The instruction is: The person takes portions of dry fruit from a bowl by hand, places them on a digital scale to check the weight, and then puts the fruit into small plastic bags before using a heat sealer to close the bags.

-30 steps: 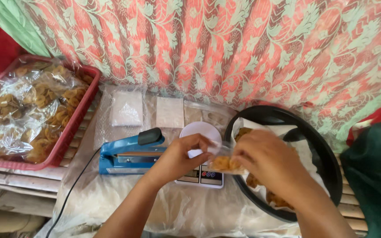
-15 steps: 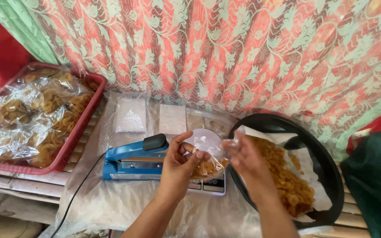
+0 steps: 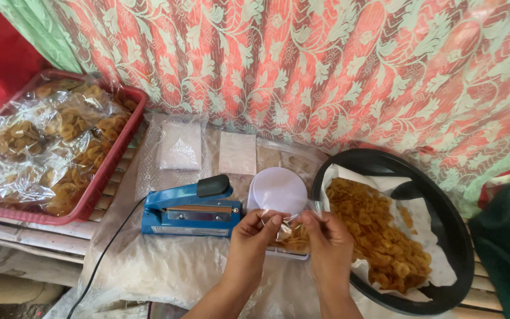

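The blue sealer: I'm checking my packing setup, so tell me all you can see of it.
The sealer is a blue metal-looking box with a hinged arm along its top, ending in a black knob at the right. The arm lies down, closed. A black cord runs from its left end off the bottom edge. It sits on the clear plastic sheet, just left of the left hand; neither hand touches it.

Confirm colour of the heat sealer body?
Blue body with a black knob, clearest in the head view.

Behind your work hangs a red and green leaf-patterned curtain (image 3: 337, 65), lit by soft daylight. You face a slatted wooden table (image 3: 25, 236) draped with a clear plastic sheet (image 3: 149, 272); a plain red cloth (image 3: 1, 47) shows at the left.
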